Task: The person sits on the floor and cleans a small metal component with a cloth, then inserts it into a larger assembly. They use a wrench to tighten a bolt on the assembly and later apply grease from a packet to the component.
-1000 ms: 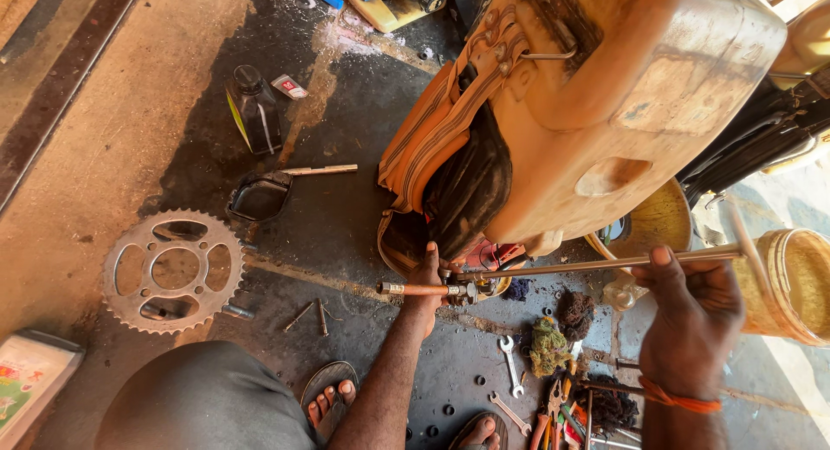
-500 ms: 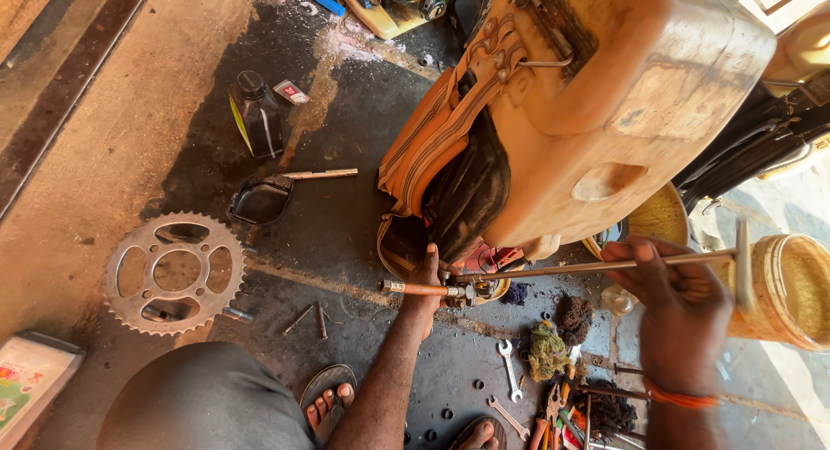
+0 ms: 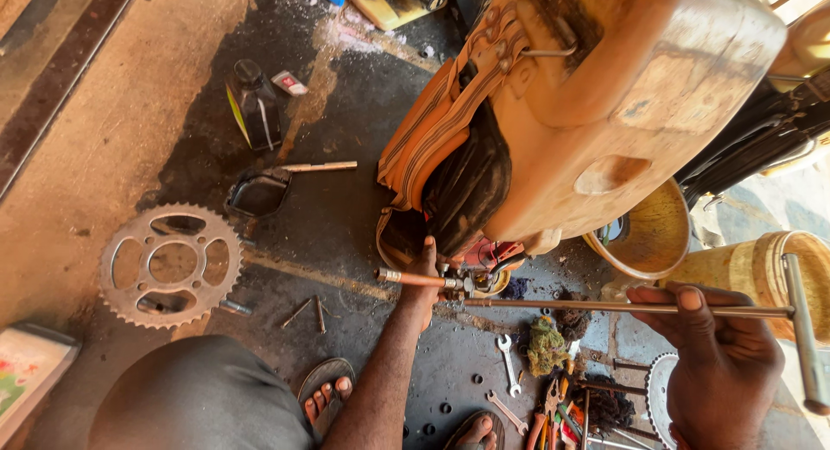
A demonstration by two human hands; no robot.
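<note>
My right hand [image 3: 722, 363] grips the long thin shaft of a T-handle wrench [image 3: 605, 306], with the crossbar [image 3: 802, 329] at the far right. The shaft runs left to a small part under the dusty orange motorcycle [image 3: 622, 113]. My left hand [image 3: 424, 281] reaches forward and rests at that spot, fingers on a short copper-coloured rod [image 3: 415, 279] sticking out to the left. The wrench's working end is hidden behind the hand and the engine parts.
A large toothed sprocket [image 3: 170, 264] lies on the oily floor at left, beside a dark bottle [image 3: 257, 104] and a black tray [image 3: 258, 193]. Spanners [image 3: 508, 362], pliers and bolts lie near my sandalled feet [image 3: 324, 389]. A tan bowl [image 3: 653, 234] and a woven basket [image 3: 761, 273] stand at right.
My right hand has slid a little along the shaft and the wrench's crossbar has swung into view at the right. The left hand has stayed at the part.
</note>
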